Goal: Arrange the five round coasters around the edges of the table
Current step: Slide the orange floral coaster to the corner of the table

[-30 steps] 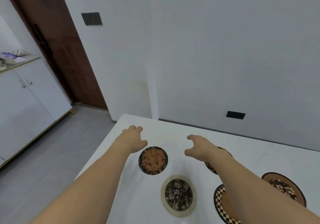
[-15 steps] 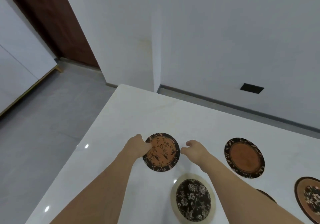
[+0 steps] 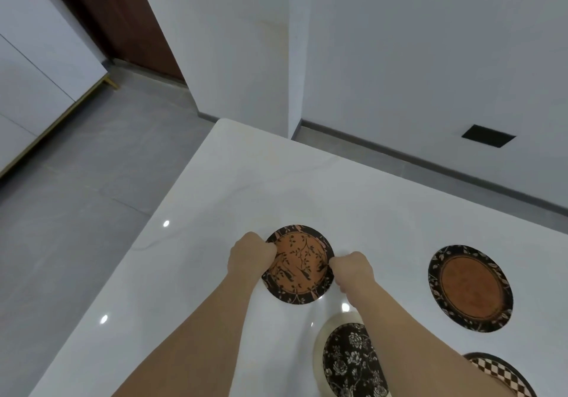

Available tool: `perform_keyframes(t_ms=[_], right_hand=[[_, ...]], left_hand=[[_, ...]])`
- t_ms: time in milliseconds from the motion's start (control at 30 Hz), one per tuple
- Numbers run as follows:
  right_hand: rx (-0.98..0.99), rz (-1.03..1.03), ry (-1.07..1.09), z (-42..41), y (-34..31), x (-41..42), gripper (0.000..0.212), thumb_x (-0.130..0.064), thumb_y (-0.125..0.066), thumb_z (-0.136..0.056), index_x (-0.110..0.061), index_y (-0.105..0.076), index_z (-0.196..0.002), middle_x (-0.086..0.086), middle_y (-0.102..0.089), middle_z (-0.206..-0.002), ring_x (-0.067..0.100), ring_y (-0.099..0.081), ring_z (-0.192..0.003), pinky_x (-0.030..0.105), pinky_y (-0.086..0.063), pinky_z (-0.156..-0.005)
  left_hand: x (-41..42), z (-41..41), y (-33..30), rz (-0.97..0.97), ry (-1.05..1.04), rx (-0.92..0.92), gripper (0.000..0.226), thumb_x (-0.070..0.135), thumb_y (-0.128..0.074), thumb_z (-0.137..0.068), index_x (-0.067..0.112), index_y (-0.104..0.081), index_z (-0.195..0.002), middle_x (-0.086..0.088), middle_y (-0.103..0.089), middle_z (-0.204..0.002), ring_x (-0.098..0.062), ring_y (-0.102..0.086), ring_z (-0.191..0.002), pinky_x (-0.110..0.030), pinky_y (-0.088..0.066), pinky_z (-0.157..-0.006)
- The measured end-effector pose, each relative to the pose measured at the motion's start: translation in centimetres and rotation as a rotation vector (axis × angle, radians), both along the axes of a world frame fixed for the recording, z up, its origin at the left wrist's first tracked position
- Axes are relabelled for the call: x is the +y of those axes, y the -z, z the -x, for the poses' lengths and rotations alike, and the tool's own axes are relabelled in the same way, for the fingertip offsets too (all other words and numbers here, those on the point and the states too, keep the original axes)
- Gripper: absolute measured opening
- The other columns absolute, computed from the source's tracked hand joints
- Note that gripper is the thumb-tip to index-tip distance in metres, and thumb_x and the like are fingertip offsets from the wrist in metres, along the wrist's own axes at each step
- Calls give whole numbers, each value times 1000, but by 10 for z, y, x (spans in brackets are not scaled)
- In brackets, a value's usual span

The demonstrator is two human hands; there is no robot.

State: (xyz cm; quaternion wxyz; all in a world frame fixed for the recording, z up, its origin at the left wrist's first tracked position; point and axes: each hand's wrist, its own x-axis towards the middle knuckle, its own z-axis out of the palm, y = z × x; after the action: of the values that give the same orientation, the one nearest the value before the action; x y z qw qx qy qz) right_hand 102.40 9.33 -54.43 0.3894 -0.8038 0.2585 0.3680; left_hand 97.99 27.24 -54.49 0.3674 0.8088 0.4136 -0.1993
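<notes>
White table (image 3: 215, 200): left hand (image 3: 250, 257), right hand (image 3: 352, 270) pinch orange coaster (image 3: 299, 264) edges.

A home room: glossy white table (image 3: 246, 187); white cabinet (image 3: 33, 68); brown wooden door (image 3: 123, 18); grey tiled floor (image 3: 76, 197).

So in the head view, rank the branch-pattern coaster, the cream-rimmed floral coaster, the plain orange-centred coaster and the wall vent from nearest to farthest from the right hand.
1. Branch-pattern coaster: pinched at its right edge by the right hand.
2. Cream-rimmed floral coaster: just below, toward the person.
3. Plain orange-centred coaster: off to the right.
4. Wall vent: beyond the table.
</notes>
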Motion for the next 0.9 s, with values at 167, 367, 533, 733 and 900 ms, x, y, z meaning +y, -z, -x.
perform_keyframes(t_ms=[167, 367, 533, 733, 900], right_hand=[[10, 26, 10, -1, 4, 2, 21, 0, -48, -80, -9, -41, -63, 8, -43, -64, 24, -42, -59, 31, -36, -57], [-2, 31, -70, -7, -8, 24, 6, -2, -48, -87, -2, -51, -82, 10, -50, -76, 24, -50, -70, 35, -46, -69], [-59, -10, -137, -5, -18, 72, 8, 1, -48, -84, -1, -56, -86, 18, -59, -85, 32, -58, -75, 37, -51, -67], [-90, -91, -246, 9, -21, 145, 16, 3, -46, -81, -5, -50, -68, 13, -52, -69, 28, -50, -62, 34, -45, -62], [-100, -118, -303, 17, -14, 197, 15, 1, -47, -80, -6, -52, -68, 13, -53, -70, 30, -52, -65, 38, -51, -64]], left_hand=[[4, 4, 6, 36, -20, -51, 28, 9, -51, -80, 12, -34, -58, 0, -37, -53, -14, -35, -48, -23, -27, -47], [17, 18, 0, 124, -155, -104, 10, 4, -48, -84, 8, -49, -75, -10, -54, -73, -24, -52, -66, -33, -45, -61], [70, 40, -6, 104, -287, -158, 9, 4, -50, -81, 8, -54, -75, -13, -59, -77, -25, -55, -68, -43, -58, -70], [145, 63, -10, 100, -415, -216, 9, 4, -50, -81, 9, -55, -74, -12, -58, -76, -26, -55, -69, -40, -55, -67], [193, 79, -2, 88, -498, -240, 11, 4, -53, -81, 10, -54, -72, -13, -53, -74, -24, -49, -66, -34, -46, -61]])
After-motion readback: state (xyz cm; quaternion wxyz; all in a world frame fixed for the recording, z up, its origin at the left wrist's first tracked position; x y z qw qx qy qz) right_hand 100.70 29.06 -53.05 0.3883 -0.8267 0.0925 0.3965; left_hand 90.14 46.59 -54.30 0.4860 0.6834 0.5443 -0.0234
